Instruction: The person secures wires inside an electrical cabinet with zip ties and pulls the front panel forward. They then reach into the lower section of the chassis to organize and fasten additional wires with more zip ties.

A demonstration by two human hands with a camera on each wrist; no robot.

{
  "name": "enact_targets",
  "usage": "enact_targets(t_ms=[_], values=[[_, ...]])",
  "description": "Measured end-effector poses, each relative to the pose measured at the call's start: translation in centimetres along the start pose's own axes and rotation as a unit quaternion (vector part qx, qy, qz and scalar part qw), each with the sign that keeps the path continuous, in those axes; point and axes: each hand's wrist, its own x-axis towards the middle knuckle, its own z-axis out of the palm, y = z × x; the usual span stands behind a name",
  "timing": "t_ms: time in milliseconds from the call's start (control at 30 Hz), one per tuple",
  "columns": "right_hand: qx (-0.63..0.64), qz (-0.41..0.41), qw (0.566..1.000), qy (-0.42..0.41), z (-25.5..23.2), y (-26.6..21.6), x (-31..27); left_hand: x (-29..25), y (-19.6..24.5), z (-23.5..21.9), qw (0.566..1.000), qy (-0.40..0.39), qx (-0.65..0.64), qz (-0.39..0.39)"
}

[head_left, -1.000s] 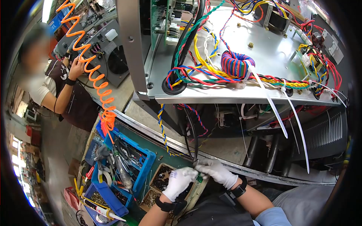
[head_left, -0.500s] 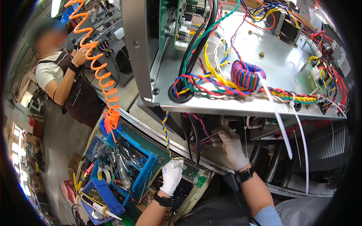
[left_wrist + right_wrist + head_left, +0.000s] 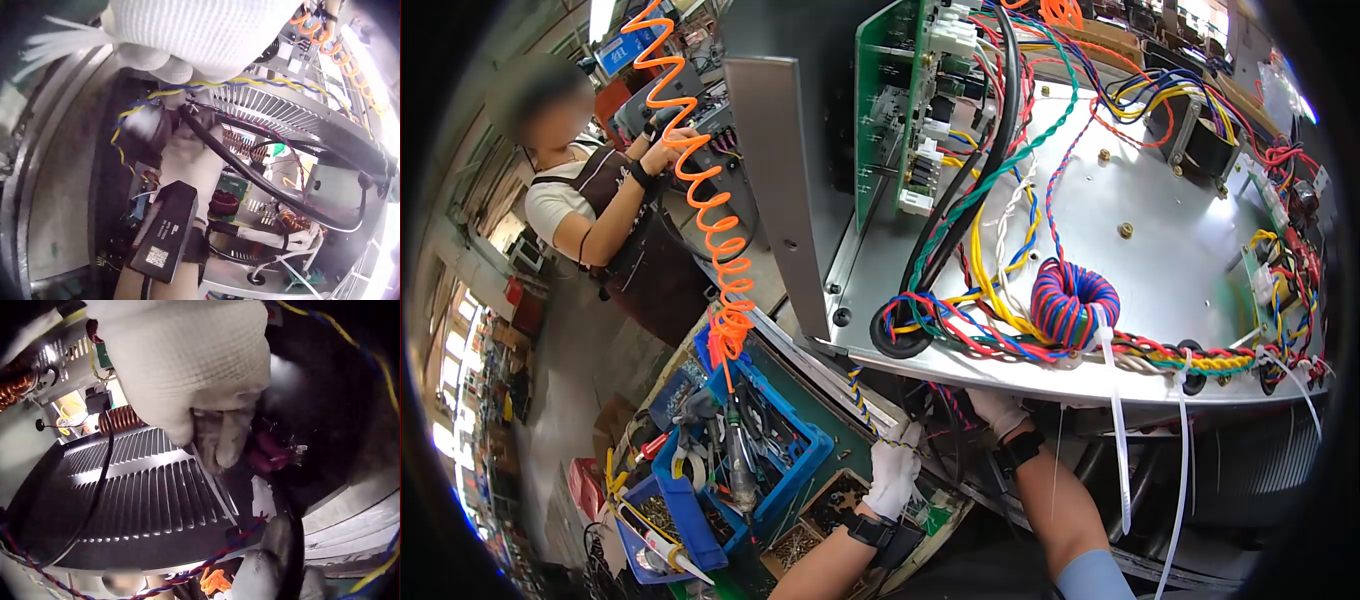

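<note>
Gloves in tight quarters under the open chassis (image 3: 1040, 385), and it's crowded in there. Left hand (image 3: 895, 472), white-gloved, sits at about seven o'clock of the red-and-blue toroid coil (image 3: 1075, 300), fingers curled round the yellow-and-blue twisted pair (image 3: 862, 398) that drops from the plate's front edge; the left wrist view shows that pair running straight under the curled fingers. Right hand (image 3: 998, 408) is pushed up beneath the plate at six o'clock of the coil, and the right wrist view has its fingers bent in against something small beside a dark red connector (image 3: 270, 453), just above the finned heatsink (image 3: 131, 494). Whether it actually pinches a part there, I cannot tell; the glove hides it.

Risk, as I judge it: a thick black cable (image 3: 250, 172) crosses right over the right hand, and thin wires hang all around. A tug on the twisted pair could strain its joint, and a blind pull out could snag a glove on the fins or drag a loose wire. Two white cable ties (image 3: 1118, 440) dangle at five o'clock, easy to catch on a sleeve.
</note>
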Motion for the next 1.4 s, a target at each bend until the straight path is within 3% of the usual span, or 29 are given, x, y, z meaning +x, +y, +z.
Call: enact_targets(t_ms=[100,267,400,500,667,900,1067,1400], values=[[0.011,-0.008,1.0,-0.005,-0.3,-0.3,0.0,-0.2,0.4,0.0,1.0,0.009,-0.018,0.006],[0.027,-0.005,1.0,-0.012,-0.6,1.0,-1.5,0.5,-0.4,-1.0,0.996,-0.007,0.065,0.056],[0.027,0.001,0.999,-0.016,-0.7,0.9,-1.1,0.1,0.2,-0.5,0.999,-0.015,0.022,0.03],[0.035,0.002,0.999,-0.022,-0.7,0.6,-0.9,0.0,0.5,-0.5,0.998,-0.009,-0.05,-0.031],[0.047,0.003,0.998,-0.03,-0.8,0.7,-1.4,0.7,-0.9,-1.0,1.0,-0.016,-0.02,0.017],[0.064,0.003,0.997,-0.04,-1.0,0.3,-1.0,0.7,-0.7,-0.9,0.998,-0.017,-0.063,-0.006],[0.076,0.004,0.996,-0.043,-1.3,-0.1,-0.8,0.6,-0.7,-0.8,0.999,-0.019,0.018,0.034],[0.098,0.001,0.994,-0.053,0.2,-3.4,0.4,1.6,-2.0,-1.4,0.998,-0.011,0.024,0.053]])
